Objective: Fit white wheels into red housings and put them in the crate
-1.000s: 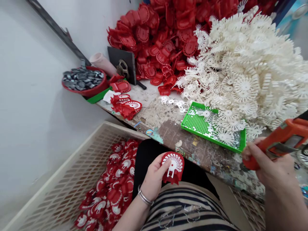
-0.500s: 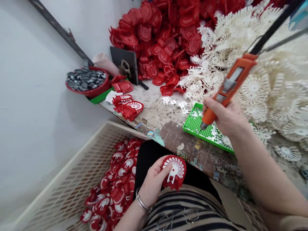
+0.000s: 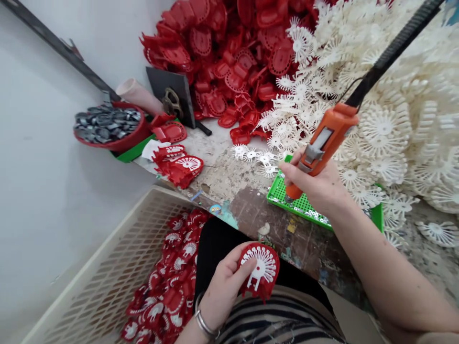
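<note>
My left hand (image 3: 229, 273) grips a red plastic part (image 3: 275, 260) by its left side, thumb on top, above my lap. A white fan-shaped piece (image 3: 264, 263) lies on that red part. My right hand (image 3: 315, 184) is wrapped round an orange power screwdriver (image 3: 328, 134) hung from a black cable. Its tip points down at the near side of a green perforated tray (image 3: 304, 214). Small silvery washers or similar bits are scattered in the tray; what exactly the tip touches I cannot make out.
Red parts (image 3: 234, 71) are heaped at the back, white fan pieces (image 3: 387, 129) at the right. A red bowl of dark metal pieces (image 3: 107, 125) stands at the left. Below the table edge, a pale crate (image 3: 103, 255) holds assembled red-and-white parts (image 3: 172, 282). A dark upright plate (image 3: 175, 95) stands behind.
The screwdriver in my right hand has moved left and slightly down, toward the tray's near left corner. My left hand still holds the red part. The view has shifted a little.
</note>
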`<state>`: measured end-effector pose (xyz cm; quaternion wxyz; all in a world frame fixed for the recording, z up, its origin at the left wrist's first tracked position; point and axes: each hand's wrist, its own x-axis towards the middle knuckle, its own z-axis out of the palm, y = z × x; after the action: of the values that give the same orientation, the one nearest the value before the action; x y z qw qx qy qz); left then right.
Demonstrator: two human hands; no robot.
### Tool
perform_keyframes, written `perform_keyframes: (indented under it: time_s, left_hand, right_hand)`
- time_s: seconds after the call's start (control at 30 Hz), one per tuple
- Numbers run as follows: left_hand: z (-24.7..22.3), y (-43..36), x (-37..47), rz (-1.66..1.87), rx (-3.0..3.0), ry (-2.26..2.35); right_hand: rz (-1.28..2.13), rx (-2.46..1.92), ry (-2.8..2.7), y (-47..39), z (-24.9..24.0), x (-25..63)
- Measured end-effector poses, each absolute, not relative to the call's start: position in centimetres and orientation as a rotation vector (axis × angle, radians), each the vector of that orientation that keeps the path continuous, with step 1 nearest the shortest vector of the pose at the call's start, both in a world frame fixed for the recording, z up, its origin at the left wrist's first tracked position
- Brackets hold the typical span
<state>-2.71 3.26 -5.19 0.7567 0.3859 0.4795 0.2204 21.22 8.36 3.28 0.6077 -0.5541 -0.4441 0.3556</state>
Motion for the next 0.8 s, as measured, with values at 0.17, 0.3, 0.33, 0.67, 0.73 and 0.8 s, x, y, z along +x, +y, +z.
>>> perform_keyframes:
  time_s: [0.17,0.3,0.33,0.67,0.73,0.8]
  left_hand:
    - [-5.9,3.5,-3.2,0.466,0.876,1.038]
    - [-6.0,3.8,-3.2,0.455,0.879,1.072]
    - [-6.0,3.8,-3.2,0.451,0.873,1.079]
    - [-5.7,4.3,-2.9,0.445,0.818,1.09]
    - [-5.7,4.4,-3.0,0.44,0.817,1.091]
    - [-5.7,4.4,-3.0,0.437,0.819,1.09]
  right_hand:
    - [0.781,-1.318,-1.114,8.6,2.9,20.6]
    - [0.763,-1.359,-1.119,8.7,2.7,20.7]
    - [0.761,-1.37,-1.111,8.7,2.6,20.7]
    - [0.733,-1.444,-1.118,8.4,2.7,20.5]
    - [0.709,-1.449,-1.134,8.5,2.7,20.5]
    - [0.689,-1.447,-1.148,8.5,2.7,20.5]
